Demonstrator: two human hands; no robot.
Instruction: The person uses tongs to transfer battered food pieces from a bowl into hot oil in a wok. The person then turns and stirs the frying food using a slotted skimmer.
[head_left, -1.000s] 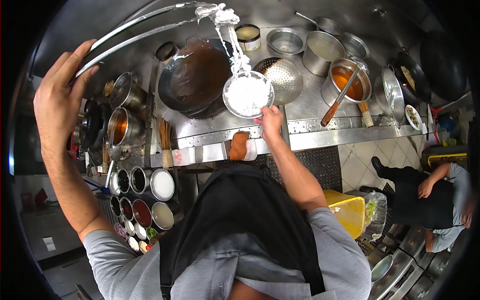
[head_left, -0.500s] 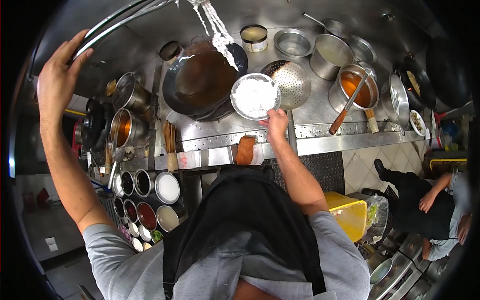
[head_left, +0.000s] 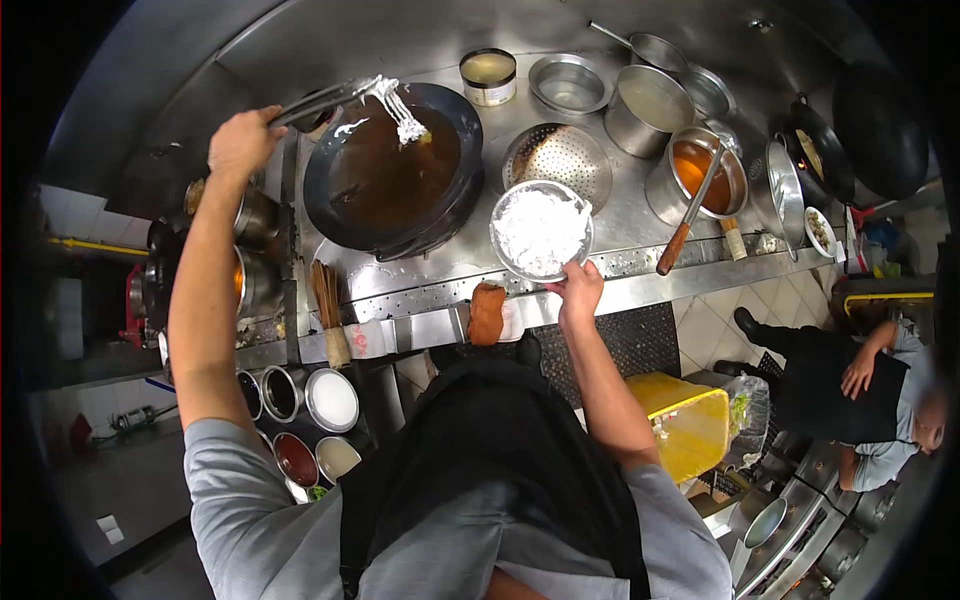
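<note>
My left hand (head_left: 245,142) is closed around metal tongs (head_left: 318,104). From the tongs' tips hang white, batter-coated strands (head_left: 402,118) whose lower ends reach down to the dark oil in the black wok (head_left: 322,215); bubbles or contact there are too small to tell. My right hand (head_left: 580,290) grips the near rim of a round metal bowl (head_left: 541,231), which holds a thick white batter-like mass. Behind that bowl lies a perforated strainer (head_left: 575,168) on the steel counter, partly covered by the bowl's edge.
An opened can (head_left: 488,77), a steel basin (head_left: 568,85) and a deep pot (head_left: 650,110) stand at the back. To the right, a ladle (head_left: 690,210) rests across a pot of orange liquid (head_left: 697,172). Another person (head_left: 850,380) is at far right, beyond a yellow bin (head_left: 680,425).
My left hand has come down and to the right, lowering the tongs and strands to the wok. The bowl in my right hand has shifted toward me and slightly right.
</note>
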